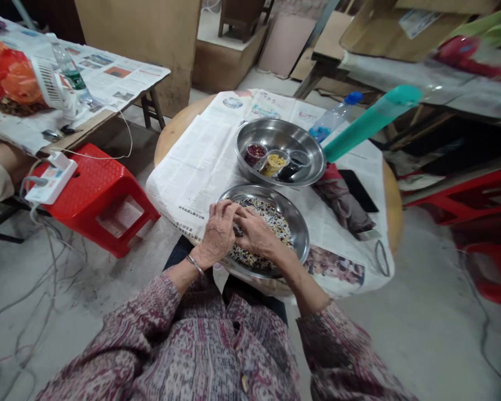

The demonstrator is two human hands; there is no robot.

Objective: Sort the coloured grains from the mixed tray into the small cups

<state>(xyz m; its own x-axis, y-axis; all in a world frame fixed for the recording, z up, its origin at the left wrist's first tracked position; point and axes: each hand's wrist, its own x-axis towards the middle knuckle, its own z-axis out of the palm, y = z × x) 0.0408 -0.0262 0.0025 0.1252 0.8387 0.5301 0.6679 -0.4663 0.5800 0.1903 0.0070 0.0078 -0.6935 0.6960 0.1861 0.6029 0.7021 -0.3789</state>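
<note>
My left hand (pixel 219 229) and my right hand (pixel 255 231) meet over the left side of a steel bowl (pixel 301 236). The bowl holds a mix of white, black, yellow and red grains or beans (pixel 271 220). Both hands have curled fingers, with the fingertips close together; whatever lies between them is hidden. Just beyond stands a wider steel basin (pixel 284 129) with three clear cups in it: one of dark red beans (pixel 256 151), one of yellow kernels (pixel 275 161), and one of something black (pixel 296 161).
Newspaper (pixel 187 167) covers the round table. Right of the basin are a blue-capped bottle (pixel 334 120), a long green object (pixel 371 122), a grey-and-red cloth (pixel 344 203) and a black phone-like slab (pixel 359 189). A red stool (pixel 96 195) with a power strip (pixel 52 178) stands left.
</note>
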